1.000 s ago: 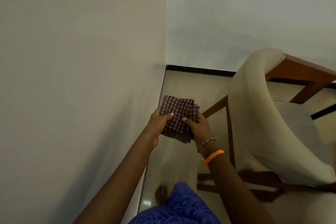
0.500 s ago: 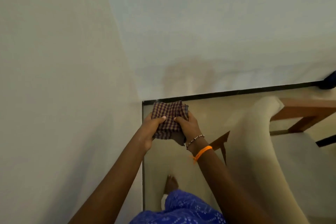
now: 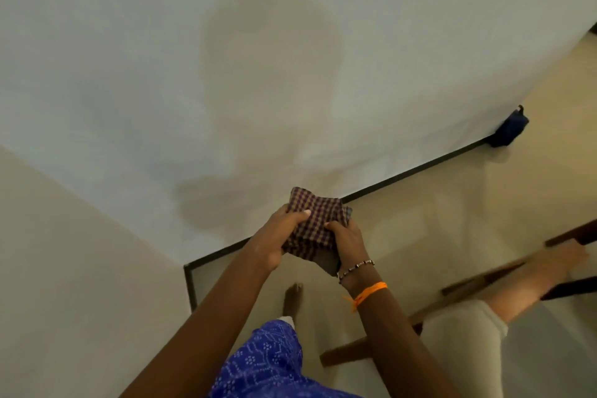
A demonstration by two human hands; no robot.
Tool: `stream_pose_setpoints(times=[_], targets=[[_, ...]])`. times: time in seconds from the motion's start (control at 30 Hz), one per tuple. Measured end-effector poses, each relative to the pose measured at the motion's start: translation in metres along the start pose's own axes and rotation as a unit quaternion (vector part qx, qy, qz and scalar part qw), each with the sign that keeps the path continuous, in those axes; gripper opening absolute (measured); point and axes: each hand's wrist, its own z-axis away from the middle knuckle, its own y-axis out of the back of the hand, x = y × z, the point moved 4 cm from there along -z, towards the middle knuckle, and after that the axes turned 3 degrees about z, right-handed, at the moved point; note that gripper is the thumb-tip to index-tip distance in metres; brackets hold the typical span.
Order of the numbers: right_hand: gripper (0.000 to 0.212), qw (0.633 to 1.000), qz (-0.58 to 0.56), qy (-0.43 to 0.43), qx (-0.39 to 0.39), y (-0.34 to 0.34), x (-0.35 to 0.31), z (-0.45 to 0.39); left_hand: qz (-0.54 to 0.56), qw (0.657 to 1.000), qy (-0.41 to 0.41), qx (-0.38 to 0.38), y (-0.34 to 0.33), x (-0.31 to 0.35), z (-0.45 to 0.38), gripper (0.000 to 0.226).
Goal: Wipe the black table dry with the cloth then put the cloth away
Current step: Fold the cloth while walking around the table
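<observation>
the person has turned in the last second: the corner of the room that sat straight ahead is now off to the lower left, and the chair (image 3: 465, 326) has slid from the middle right down to the bottom right, blurred by the swing. the cloth (image 3: 315, 224) hasn't changed hands. it stays bunched in front of the body, the left hand (image 3: 277, 236) curled round its left side with the thumb across the checks, the right hand (image 3: 347, 241) pinching the right side. no black table is in sight, so i'd guess the wiping is over and they're carrying the cloth off to wherever it's kept. a dark blue thing (image 3: 508, 128) sits by the wall, too small to name.
</observation>
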Motion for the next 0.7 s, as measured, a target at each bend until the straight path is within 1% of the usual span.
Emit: stream_pose_setpoints(times=[0.1,0.17,0.27,0.33,0.4,0.5,0.63,0.7], targets=[[0.038,0.999,-0.022,0.008,0.038,0.007,-0.053,-0.054,-0.049,0.998,0.009,-0.045,-0.034,0.056,-0.063,0.044],[0.036,0.996,-0.058,0.036,0.063,0.02,-0.093,-0.087,-0.085,0.993,0.003,-0.079,-0.067,0.094,-0.105,0.047],[0.032,0.984,-0.078,0.071,0.141,0.056,-0.134,-0.121,-0.137,0.981,0.008,-0.135,-0.125,0.13,-0.148,0.042],[0.027,0.971,-0.11,0.075,0.201,0.089,-0.149,-0.141,-0.165,0.969,0.026,-0.181,-0.169,0.136,-0.171,0.042],[0.018,0.957,-0.135,0.075,0.245,0.119,-0.159,-0.157,-0.182,0.956,0.049,-0.222,-0.209,0.137,-0.192,0.043],[0.016,0.933,-0.152,0.065,0.32,0.174,-0.175,-0.189,-0.235,0.929,0.076,-0.277,-0.279,0.139,-0.223,0.046],[0.017,0.908,-0.178,0.048,0.377,0.249,-0.21,-0.224,-0.289,0.896,0.091,-0.326,-0.381,0.148,-0.256,0.036],[0.014,0.894,-0.198,0.059,0.398,0.292,-0.23,-0.238,-0.314,0.876,0.091,-0.353,-0.437,0.153,-0.266,0.033]])
